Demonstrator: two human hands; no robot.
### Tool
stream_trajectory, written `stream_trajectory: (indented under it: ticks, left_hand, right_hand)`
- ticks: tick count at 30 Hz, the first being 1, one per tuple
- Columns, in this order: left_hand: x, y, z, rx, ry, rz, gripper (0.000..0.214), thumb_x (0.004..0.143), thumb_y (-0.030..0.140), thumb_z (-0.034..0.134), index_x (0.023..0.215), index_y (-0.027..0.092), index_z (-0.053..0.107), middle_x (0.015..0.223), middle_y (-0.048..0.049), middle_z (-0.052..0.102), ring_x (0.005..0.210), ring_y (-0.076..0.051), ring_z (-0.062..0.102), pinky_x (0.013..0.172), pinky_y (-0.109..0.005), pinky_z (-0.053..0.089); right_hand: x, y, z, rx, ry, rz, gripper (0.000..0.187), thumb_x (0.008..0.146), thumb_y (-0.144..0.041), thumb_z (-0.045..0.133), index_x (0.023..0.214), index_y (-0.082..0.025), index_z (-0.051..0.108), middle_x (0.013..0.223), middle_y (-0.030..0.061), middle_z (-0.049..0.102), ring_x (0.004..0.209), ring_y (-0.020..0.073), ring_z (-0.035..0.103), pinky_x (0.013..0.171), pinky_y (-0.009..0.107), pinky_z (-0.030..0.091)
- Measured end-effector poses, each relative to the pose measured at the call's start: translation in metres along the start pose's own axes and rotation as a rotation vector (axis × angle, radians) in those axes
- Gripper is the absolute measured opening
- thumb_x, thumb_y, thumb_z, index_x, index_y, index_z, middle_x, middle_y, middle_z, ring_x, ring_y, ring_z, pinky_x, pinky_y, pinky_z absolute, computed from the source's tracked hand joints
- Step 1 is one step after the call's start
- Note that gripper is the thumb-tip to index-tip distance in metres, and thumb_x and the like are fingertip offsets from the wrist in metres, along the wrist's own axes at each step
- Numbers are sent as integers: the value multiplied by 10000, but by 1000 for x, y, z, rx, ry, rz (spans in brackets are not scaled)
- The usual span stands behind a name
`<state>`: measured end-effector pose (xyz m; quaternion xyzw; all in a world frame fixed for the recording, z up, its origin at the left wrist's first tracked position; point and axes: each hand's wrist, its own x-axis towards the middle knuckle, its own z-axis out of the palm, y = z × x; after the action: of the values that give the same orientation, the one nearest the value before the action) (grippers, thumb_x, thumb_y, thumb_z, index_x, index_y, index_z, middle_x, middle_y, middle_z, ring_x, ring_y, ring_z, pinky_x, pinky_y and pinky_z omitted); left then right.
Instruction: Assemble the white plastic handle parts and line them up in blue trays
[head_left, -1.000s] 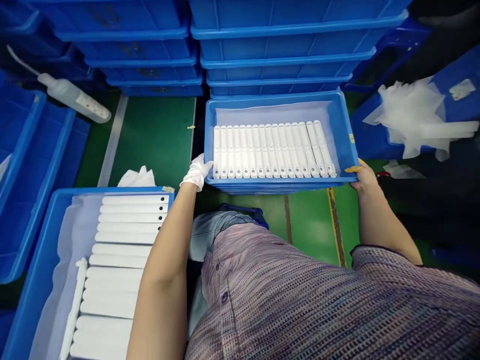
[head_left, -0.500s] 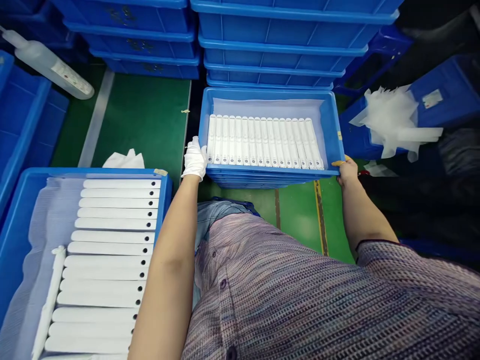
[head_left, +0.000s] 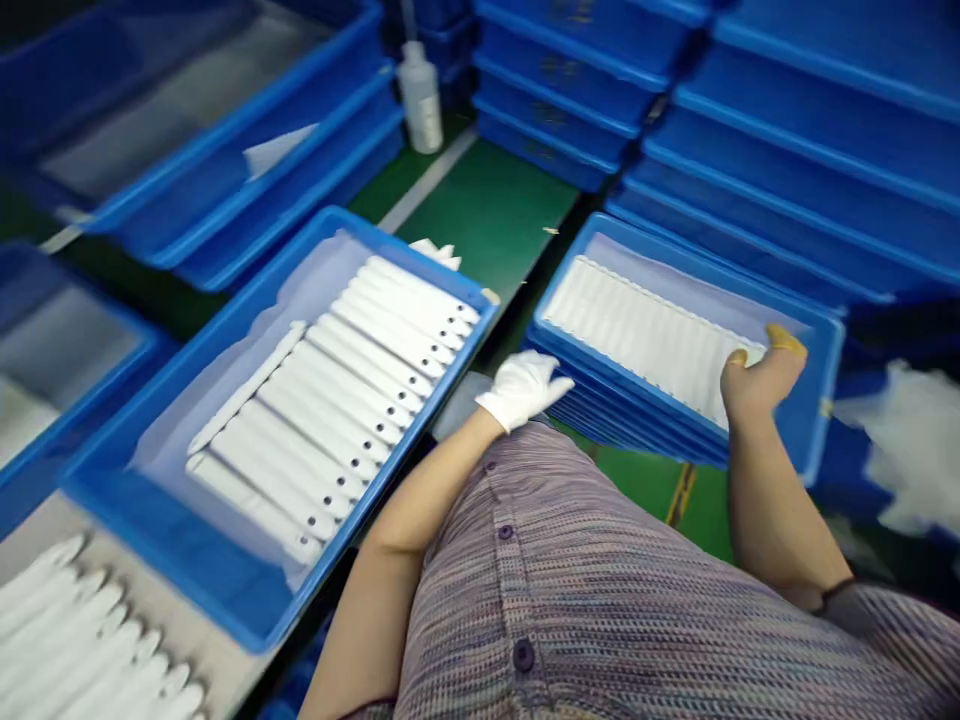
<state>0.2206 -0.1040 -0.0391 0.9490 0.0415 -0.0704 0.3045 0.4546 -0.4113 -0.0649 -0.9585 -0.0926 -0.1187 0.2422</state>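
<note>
A blue tray [head_left: 825, 400] lined with white sheet holds a row of narrow white plastic parts [head_left: 637, 335] and rests on a low stack of like trays. My left hand [head_left: 525, 388], in a white glove, is at the tray's near left corner, fingers against its side under the rim. Over the near rim toward the right end lies my bare right hand [head_left: 757, 375]. Its thumb and a finger wear yellow cots and curl inside, beside the parts. The picture is blurred by motion.
To the left, a second blue tray [head_left: 247, 600] holds long white strips [head_left: 337, 390]. More strips [head_left: 90, 650] lie at the bottom left. Stacked blue trays [head_left: 787, 170] rise behind, with a white bottle [head_left: 420, 95]. Crumpled white sheets [head_left: 915, 450] are at the right.
The view has swung left and tilted, bringing the left tray toward the middle. My right hand has moved from the tray's near right corner inward along its rim.
</note>
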Motion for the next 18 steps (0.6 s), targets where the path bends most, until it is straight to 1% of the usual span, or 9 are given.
stream_trajectory:
  ticks: [2,4,5,7,9,12,15,17,18]
  left_hand:
    - [-44,-5,-4,-194,-61,85,474,1055,483,504,1356,163,683,1351,-154,723,1245,-300,696,1094,-433,538]
    - [-94,-9,-14,-354,-22,108,479,1065,490,476,1358,171,682,1361,-137,719,1249,-291,694,1117,-438,536]
    - [-120,-10,-20,-435,48,85,479,1070,475,466,1365,165,680,1376,-142,711,1268,-286,681,1144,-432,519]
    - [-172,-7,-34,-607,251,-11,452,1068,452,481,1384,197,679,1391,-134,705,1283,-262,669,1168,-405,504]
    - [-220,0,-44,-751,444,-134,403,1066,420,498,1389,268,686,1413,-90,698,1302,-239,658,1169,-408,508]
    - [-280,14,-39,-818,775,-430,334,1062,393,498,1226,311,776,1279,-41,768,1217,-240,704,1121,-456,552]
    - [-322,16,-17,-702,1313,-877,378,1044,445,487,931,256,794,1035,-62,810,1035,-263,758,992,-481,624]
    - [-345,8,0,-492,1617,-1165,383,1042,460,456,1008,231,762,1117,-78,794,1098,-265,745,1033,-479,606]
    - [-355,3,7,-372,1684,-1287,372,1037,454,468,1125,217,741,1234,-89,767,1195,-264,714,1102,-474,565]
  right_hand:
    - [10,-83,41,239,-62,-117,485,881,-247,548,1362,-182,541,1390,190,613,1332,325,568,1189,535,381]
    - [7,-172,77,521,-267,-275,397,941,-302,546,1327,-213,574,1391,146,651,1291,264,617,1169,451,434]
    - [2,-215,92,622,-404,-310,385,971,-312,529,1346,-233,560,1421,124,647,1306,234,616,1173,423,437]
    - [-9,-290,115,633,-657,-343,373,1021,-321,475,1381,-244,531,1451,102,637,1305,199,623,1157,384,455]
    - [-18,-345,130,554,-814,-404,400,969,-308,597,1355,-208,562,1400,129,663,1260,236,647,1141,399,467]
    - [-21,-392,144,397,-887,-531,523,836,-248,765,1324,-131,617,1274,191,695,1211,345,645,1167,512,415]
    - [-19,-407,153,125,-839,-689,595,898,-258,680,1463,-111,567,1255,226,697,1177,398,661,1116,572,442]
    - [-18,-408,157,-16,-798,-784,612,927,-266,607,1519,-126,538,1266,232,704,1159,407,682,1058,559,497]
    - [-17,-407,158,-42,-786,-819,613,925,-269,588,1522,-135,544,1271,229,708,1160,409,687,1039,550,513]
